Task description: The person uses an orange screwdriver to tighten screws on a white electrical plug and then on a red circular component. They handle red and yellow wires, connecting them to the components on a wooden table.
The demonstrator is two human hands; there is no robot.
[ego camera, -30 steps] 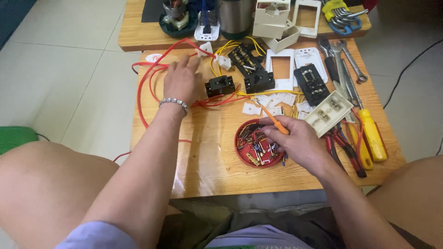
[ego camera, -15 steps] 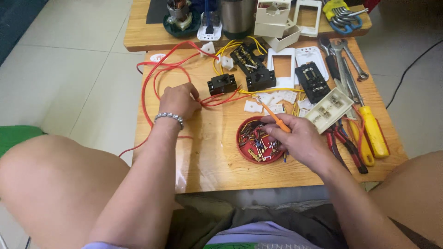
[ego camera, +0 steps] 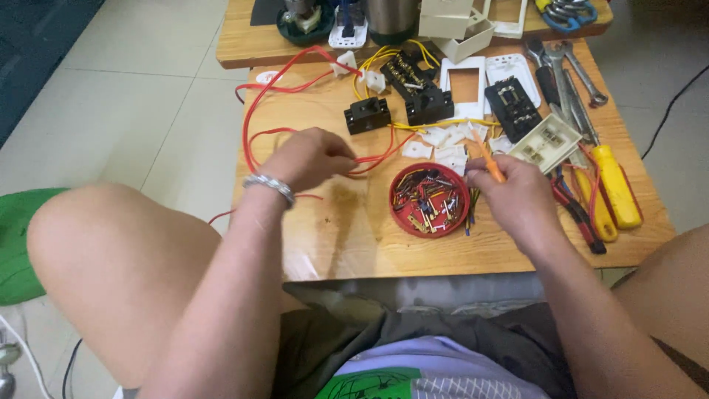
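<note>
— Hands first: what does each one have?

— Left hand (ego camera: 310, 157) sits near the middle of the tabletop (ego camera: 332, 236), fingers pinched shut on a red wire (ego camera: 255, 111). That wire loops out toward the left edge and up toward the far edge, then comes back to the hand and runs on to the right of it

— And the other?

— Right hand (ego camera: 517, 193) rests closer to the right edge, its grip clenched around a small orange screwdriver (ego camera: 487, 164) whose tip points away, toward the far side

— What lies between the two hands?

— Round red dish (ego camera: 430, 199) full of small metal and coloured bits, just beside the right hand, toward the near edge

— Anything beyond the hands?

— Small black block (ego camera: 367, 115) with yellow wires (ego camera: 413, 55) leading off it, just past the left hand. Further right, black socket parts (ego camera: 513, 107) and white plastic frames (ego camera: 465, 83), with little white pieces (ego camera: 443, 144) scattered in front of them

— And the right edge?

— Yellow-handled screwdriver (ego camera: 617, 188), red-handled pliers (ego camera: 580, 214) and some wrenches (ego camera: 569, 70) lie in a row there, well apart from the left hand
</note>
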